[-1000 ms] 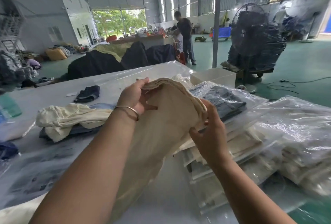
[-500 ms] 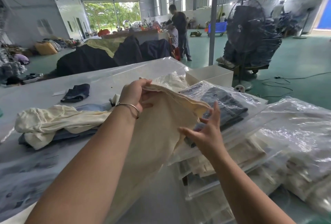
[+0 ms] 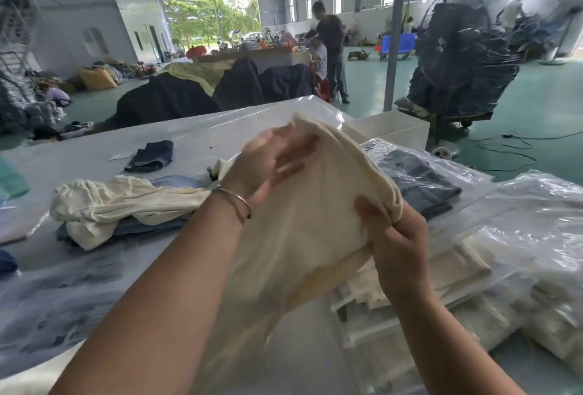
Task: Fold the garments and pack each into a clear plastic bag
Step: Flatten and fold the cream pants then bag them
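While motion-blurred, left hand (image 3: 268, 164) flat on cream garment (image 3: 303, 237); right hand (image 3: 397, 237) pinching its edge.

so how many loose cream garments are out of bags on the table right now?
2: one cream fabric garment held up between the left hand and right hand; one crumpled cream garment lying at left on blue clothing. Others may be hidden.
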Available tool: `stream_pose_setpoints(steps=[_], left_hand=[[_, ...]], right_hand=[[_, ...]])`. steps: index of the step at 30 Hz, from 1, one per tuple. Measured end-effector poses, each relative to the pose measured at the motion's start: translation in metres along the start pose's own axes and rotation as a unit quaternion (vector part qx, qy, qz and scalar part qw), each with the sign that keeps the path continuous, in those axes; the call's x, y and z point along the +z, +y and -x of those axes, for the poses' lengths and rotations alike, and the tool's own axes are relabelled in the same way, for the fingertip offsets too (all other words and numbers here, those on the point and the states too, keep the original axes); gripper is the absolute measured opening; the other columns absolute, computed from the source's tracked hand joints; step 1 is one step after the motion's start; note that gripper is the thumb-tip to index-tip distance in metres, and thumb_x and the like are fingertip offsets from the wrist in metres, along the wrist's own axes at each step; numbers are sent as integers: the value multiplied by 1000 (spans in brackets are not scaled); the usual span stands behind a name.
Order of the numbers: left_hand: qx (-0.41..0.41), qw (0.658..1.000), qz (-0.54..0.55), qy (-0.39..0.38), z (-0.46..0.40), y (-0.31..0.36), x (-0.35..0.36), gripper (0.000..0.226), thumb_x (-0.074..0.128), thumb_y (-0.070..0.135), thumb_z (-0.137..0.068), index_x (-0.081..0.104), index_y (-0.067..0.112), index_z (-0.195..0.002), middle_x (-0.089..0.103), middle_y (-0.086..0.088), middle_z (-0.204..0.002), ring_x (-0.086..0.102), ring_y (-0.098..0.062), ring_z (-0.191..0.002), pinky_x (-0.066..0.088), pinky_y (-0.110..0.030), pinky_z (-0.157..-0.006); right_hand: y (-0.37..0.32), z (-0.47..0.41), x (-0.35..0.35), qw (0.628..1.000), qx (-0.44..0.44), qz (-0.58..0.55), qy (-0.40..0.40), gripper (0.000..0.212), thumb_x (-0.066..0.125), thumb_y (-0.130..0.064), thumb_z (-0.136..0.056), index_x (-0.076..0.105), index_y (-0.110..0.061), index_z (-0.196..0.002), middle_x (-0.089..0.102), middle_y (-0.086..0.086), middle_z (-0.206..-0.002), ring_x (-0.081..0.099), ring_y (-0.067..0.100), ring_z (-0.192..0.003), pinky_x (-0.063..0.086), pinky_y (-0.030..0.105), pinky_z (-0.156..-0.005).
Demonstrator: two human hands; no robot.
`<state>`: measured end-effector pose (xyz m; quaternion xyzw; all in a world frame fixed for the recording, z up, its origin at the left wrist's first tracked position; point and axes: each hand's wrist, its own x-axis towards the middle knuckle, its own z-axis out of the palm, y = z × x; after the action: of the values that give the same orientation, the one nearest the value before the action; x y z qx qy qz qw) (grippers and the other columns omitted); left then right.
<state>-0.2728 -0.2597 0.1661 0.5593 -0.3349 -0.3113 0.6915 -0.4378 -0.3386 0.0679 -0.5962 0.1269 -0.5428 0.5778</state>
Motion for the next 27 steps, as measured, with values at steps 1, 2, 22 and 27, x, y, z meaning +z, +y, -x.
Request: stream_pose_setpoints(steps=[1, 2, 22, 27], left_hand=[[-11, 998, -40, -41, 4, -12, 6, 32, 46, 38, -97, 54, 20, -122, 61, -1, -130, 59, -14, -115, 48, -37, -93], [-7, 992, -112, -62, 10, -27, 11, 36, 42, 40, -99, 49, 22, -130, 54, 0, -137, 52, -10, -118, 44, -32, -97], [18, 655, -730, 195, 222, -260, -122, 27, 68, 7, -56, 72, 10, -83, 67, -9, -71, 64, -27, -55, 51, -28, -45], [-8, 687, -710, 155, 256, -242, -156, 32, 48, 19, -58, 76, 27, -71, 73, 7, -83, 70, -10, -71, 56, -23, -62]], right_hand=[[-1, 0, -3, 1000, 12, 7, 20, 17, 63, -19, -83, 60, -14, -68, 54, -13, -65, 47, 7, -65, 39, 24, -57], [1, -1, -6, 998, 31, 27, 41, 16, 61, -19, -84, 61, -13, -69, 55, -11, -66, 48, 9, -66, 39, 27, -58], [28, -45, -53, 938, 80, 326, 82, 15, 59, -23, -83, 67, -14, -91, 65, 6, -77, 58, 31, -76, 48, 44, -71], [38, -42, -41, 925, 69, 366, 81, 27, 56, -30, -83, 65, -15, -104, 68, 11, -90, 60, 33, -84, 48, 43, -75]])
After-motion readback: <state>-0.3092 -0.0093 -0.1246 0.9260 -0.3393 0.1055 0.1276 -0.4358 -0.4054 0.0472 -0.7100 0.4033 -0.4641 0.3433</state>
